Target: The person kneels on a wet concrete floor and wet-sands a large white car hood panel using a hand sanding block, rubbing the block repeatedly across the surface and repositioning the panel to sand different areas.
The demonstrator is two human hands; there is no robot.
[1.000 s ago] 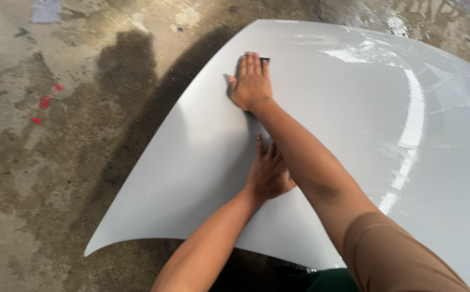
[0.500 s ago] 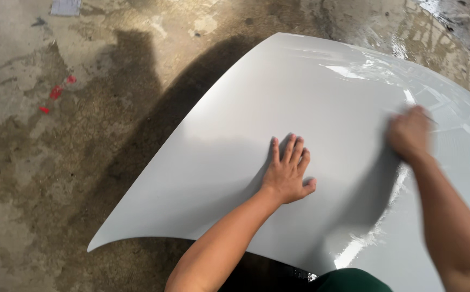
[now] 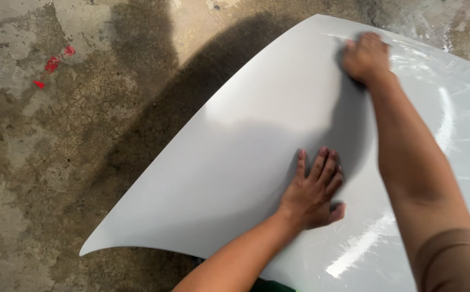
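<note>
Panel [image 3: 235, 178], pale grey and glossy, lies over cracked concrete floor [image 3: 40, 162], left hand [image 3: 313, 192] flat with fingers spread to steady it, right hand [image 3: 366, 57] pressed near far edge, blurred, possibly closed on a pad.

Cracked, stained concrete floor [image 3: 56, 162]; red paint spots [image 3: 52, 64] upper left; dark shadow [image 3: 154, 124] across floor.

A rough, cracked concrete floor [image 3: 56, 162] carries a large, glossy pale grey car body panel [image 3: 235, 162], which casts a dark shadow to the left of both grips. Small red paint spots [image 3: 53, 64] mark the floor far left of them.
</note>
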